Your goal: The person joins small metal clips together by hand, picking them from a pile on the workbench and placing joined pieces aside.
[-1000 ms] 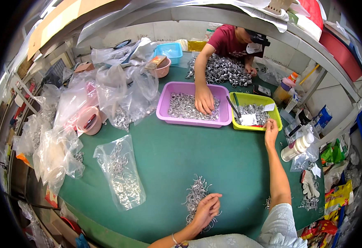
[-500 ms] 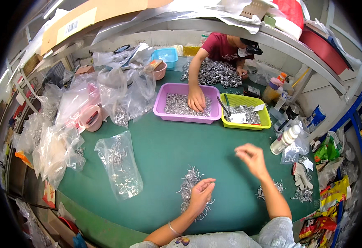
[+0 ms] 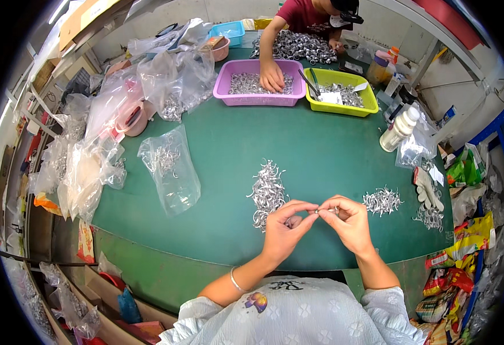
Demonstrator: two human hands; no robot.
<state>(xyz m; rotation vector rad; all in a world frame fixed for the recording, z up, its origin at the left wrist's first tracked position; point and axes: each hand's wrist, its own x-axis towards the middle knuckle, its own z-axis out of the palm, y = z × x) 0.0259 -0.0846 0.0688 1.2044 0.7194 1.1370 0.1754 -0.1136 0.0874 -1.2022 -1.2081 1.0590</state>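
My left hand (image 3: 282,231) and my right hand (image 3: 351,223) meet at their fingertips over the near part of the green table. Between them they pinch a small silvery metal piece (image 3: 317,211), too small to make out fully. Another bit of metal shows by the curled fingers of my left hand. Just beyond that hand lies a heap of curved silvery metal pieces (image 3: 268,192). A smaller pile of similar pieces (image 3: 382,201) lies to the right of my right hand.
A clear plastic bag of metal pieces (image 3: 171,169) lies to the left. Toward the back stand a purple basket (image 3: 257,100) and a yellow-green basket (image 3: 344,109). Across the table a co-worker's hand (image 3: 271,76) reaches into the purple one. A white bottle (image 3: 399,129) and a glove (image 3: 427,190) are at right.
My right hand has come down and left to meet my left hand, and their fingertips now pinch a small metal piece together. The view has tilted downward.
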